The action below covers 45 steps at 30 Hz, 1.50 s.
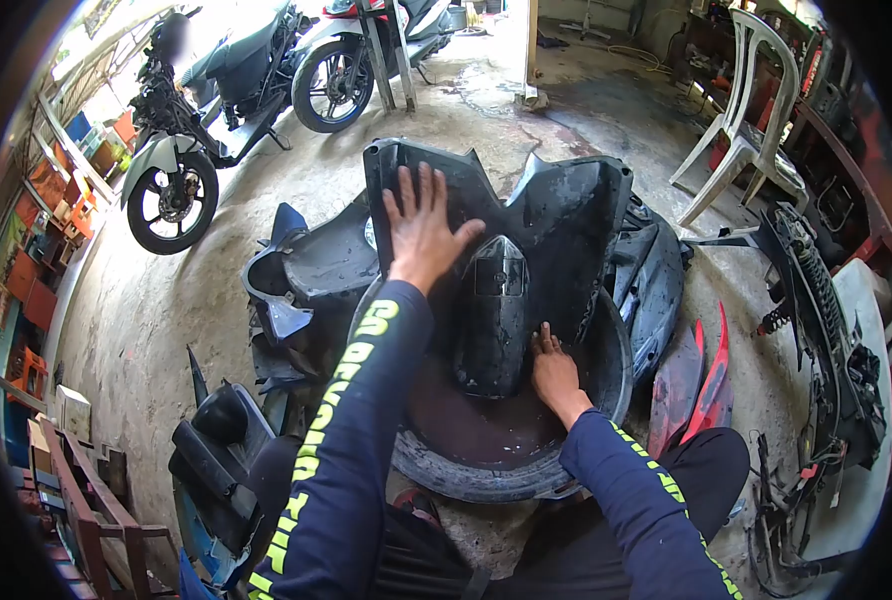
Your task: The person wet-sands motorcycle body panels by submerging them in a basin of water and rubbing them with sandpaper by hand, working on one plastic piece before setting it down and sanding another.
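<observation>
A large black plastic motorcycle panel [566, 215], wet and scuffed, leans upright in a round black basin [486, 482] of murky water. It has two raised wings and a rounded middle section. My left hand [424, 235] lies on its upper left wing with the fingers spread. Lower down, my right hand [554, 372] reaches into the basin, its fingers extended against the panel beside the middle section. Its thumb is hard to make out.
Dark fairing pieces [331, 262] lie left of the basin and more fairings [651, 285] lie right. Red-edged panels [704, 385] are near my right knee. Two motorcycles [171, 190] stand at the back left, a white plastic chair [751, 110] at the right. A wooden rack [96, 500] is lower left.
</observation>
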Motion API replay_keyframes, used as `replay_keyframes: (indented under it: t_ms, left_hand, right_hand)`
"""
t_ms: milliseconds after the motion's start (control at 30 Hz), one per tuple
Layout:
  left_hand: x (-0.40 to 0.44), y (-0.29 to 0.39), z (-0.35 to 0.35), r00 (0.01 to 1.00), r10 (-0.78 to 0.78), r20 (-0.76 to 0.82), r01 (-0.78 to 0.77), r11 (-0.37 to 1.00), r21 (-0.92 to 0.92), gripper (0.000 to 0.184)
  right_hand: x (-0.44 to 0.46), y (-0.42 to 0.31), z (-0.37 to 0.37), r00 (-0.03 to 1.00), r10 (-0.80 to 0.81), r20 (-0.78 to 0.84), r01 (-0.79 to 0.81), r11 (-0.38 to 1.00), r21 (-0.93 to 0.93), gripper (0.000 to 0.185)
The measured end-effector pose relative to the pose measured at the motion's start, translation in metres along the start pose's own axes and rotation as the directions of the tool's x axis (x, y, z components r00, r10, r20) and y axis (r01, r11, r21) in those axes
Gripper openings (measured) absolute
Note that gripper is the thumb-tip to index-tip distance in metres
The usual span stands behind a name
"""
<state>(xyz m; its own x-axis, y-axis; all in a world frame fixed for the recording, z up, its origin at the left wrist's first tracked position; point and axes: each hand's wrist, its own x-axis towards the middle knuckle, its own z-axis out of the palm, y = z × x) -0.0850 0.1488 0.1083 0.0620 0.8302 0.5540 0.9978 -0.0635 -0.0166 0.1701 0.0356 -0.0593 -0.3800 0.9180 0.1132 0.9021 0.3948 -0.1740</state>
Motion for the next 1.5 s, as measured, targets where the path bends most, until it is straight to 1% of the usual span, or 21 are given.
replay_keyframes:
  t_ms: [33,133,300,367,500,567,600,633,700,733,767,833,1000,1100,1200,1233,1300,1333,1400,1467,1500]
  left_hand:
    - [0.006,-0.009,0.002,1.0,-0.016,0.025,0.015,1.0,0.018,0.1]
    - [0.0,-0.016,0.004,0.999,0.032,0.038,-0.032,0.999,0.015,0.101]
    - [-0.032,0.003,0.007,0.98,0.172,0.096,-0.163,0.982,-0.093,0.102]
    - [-0.044,0.007,0.007,0.974,0.191,0.125,-0.179,0.979,-0.1,0.101]
    - [-0.064,0.005,0.021,0.977,0.169,0.127,-0.15,0.978,-0.147,0.096]
    - [-0.066,0.001,0.027,0.992,0.03,0.123,-0.016,0.994,-0.111,0.093]
    - [-0.062,-0.007,0.029,0.995,0.03,0.094,-0.013,0.985,-0.173,0.089]
    - [-0.058,-0.008,0.024,0.995,0.03,0.097,-0.012,0.984,-0.177,0.089]
    - [-0.05,-0.018,0.016,0.996,0.026,0.08,-0.029,0.999,0.034,0.089]
    - [-0.044,-0.024,0.014,0.998,-0.013,0.067,0.011,1.0,0.026,0.092]
    - [-0.038,-0.032,0.01,0.998,-0.014,0.067,0.012,1.0,0.029,0.092]
    - [-0.034,-0.044,0.008,0.995,0.042,0.091,-0.055,0.988,0.145,0.094]
    - [-0.036,-0.041,0.014,0.994,0.002,0.105,-0.02,0.985,0.173,0.097]
    - [-0.042,-0.038,0.012,0.99,0.008,0.144,-0.04,0.973,0.226,0.098]
    - [-0.057,-0.035,0.006,0.963,0.024,0.27,-0.082,0.975,0.205,0.098]
    - [-0.054,-0.038,0.005,0.965,0.025,0.262,-0.08,0.976,0.202,0.098]
    - [-0.051,-0.047,0.002,0.964,0.083,0.252,-0.15,0.954,0.261,0.098]
    - [-0.044,-0.049,-0.003,0.976,0.071,0.204,-0.128,0.951,0.282,0.1]
    - [-0.023,-0.054,-0.017,0.979,0.056,0.196,-0.116,0.942,0.314,0.099]
    - [0.004,-0.056,-0.029,0.983,0.043,0.176,-0.101,0.937,0.334,0.099]
    - [0.016,-0.06,-0.033,0.985,0.05,0.164,-0.109,0.92,0.377,0.1]
  right_hand:
    - [0.001,0.0,0.0,1.0,-0.002,-0.007,0.002,1.0,0.001,0.057]
    - [0.001,-0.001,0.002,1.0,-0.006,-0.01,0.006,1.0,-0.01,0.057]
    - [0.002,-0.003,0.003,1.0,0.004,-0.004,-0.004,0.999,-0.036,0.057]
    - [0.002,-0.003,0.001,0.999,0.019,0.027,-0.019,1.0,-0.014,0.055]
    - [0.002,-0.004,-0.003,0.999,0.03,0.027,-0.03,1.0,-0.007,0.054]
    - [0.001,-0.004,-0.003,0.999,0.032,0.019,-0.032,0.999,0.015,0.053]
    - [0.001,-0.003,-0.005,0.999,0.037,0.02,-0.038,0.999,0.01,0.053]
    - [0.001,-0.003,-0.008,0.999,0.031,0.021,-0.031,1.0,-0.005,0.053]
    - [0.0,-0.006,-0.009,1.0,0.018,0.024,-0.018,1.0,-0.015,0.053]
    - [-0.001,-0.007,-0.008,1.0,0.017,-0.002,-0.017,1.0,-0.017,0.053]
    - [-0.001,-0.007,-0.007,0.999,0.016,-0.028,-0.017,1.0,-0.019,0.052]
    - [0.0,-0.007,-0.007,0.999,0.021,-0.028,-0.021,1.0,-0.01,0.052]
    - [0.001,-0.003,-0.008,1.0,0.016,-0.004,-0.016,1.0,-0.001,0.052]
    - [0.001,-0.006,-0.003,0.999,0.018,-0.039,-0.017,1.0,0.024,0.052]
    - [0.003,-0.003,-0.001,1.0,0.008,-0.03,-0.009,1.0,-0.014,0.052]
    - [0.003,-0.002,-0.001,1.0,-0.002,-0.031,0.001,1.0,-0.024,0.052]
    - [0.001,0.0,0.001,1.0,-0.008,-0.024,0.007,0.999,-0.031,0.052]
    - [0.0,-0.001,0.001,0.999,-0.015,-0.045,0.014,0.999,-0.043,0.052]
    - [-0.001,-0.005,0.003,0.998,-0.023,-0.064,0.02,0.999,-0.05,0.051]
    - [-0.001,-0.005,0.002,0.996,-0.005,-0.084,0.006,1.0,0.01,0.056]
    - [-0.001,-0.004,0.002,0.996,-0.003,-0.084,0.003,1.0,0.004,0.056]
